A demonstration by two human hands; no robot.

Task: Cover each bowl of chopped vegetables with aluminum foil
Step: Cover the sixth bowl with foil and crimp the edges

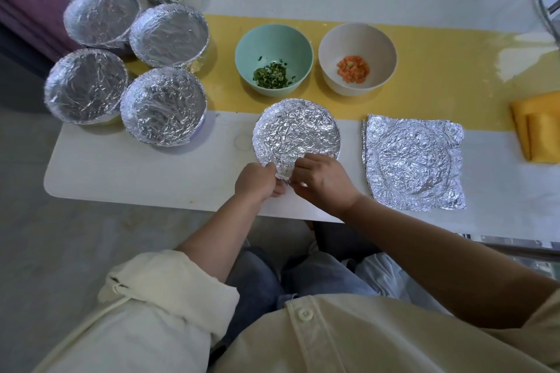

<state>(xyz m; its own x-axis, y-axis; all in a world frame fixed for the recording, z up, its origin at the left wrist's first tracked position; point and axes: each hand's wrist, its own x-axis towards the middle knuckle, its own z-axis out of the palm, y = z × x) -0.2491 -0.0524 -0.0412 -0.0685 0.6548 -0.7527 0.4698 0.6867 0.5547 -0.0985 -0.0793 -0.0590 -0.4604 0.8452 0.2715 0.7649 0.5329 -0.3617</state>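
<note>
Near the front edge of the white surface (145,169), the foil-wrapped bowl (296,130) is standing right before the person, and the foil is hiding both its walls and what is inside. The left hand (257,180) and the right hand (324,180) are both pinching a loose flap of foil (284,171) at the near rim, with fingers curled around it. The fingertips are partly hiding behind the flap and behind each other, so the exact grip is hard to make out. Five more covered bowls (165,106) are crowding the far left part, the outer ones right at the left edge, and their contents are not showing either. Behind the wrapped bowl, the green bowl (273,59) with chopped greens and the pale bowl (357,59) with orange cubes are standing uncovered on the yellow strip (439,70), apart from each other. A stack of foil sheets (413,160) is lying just beside the right hand, its near corner coming close to the front edge. A yellow cloth (536,127) is being cut off by the right border. Bare room is lying left of the hands, between them and the covered group, and also between the stack and the cloth.
</note>
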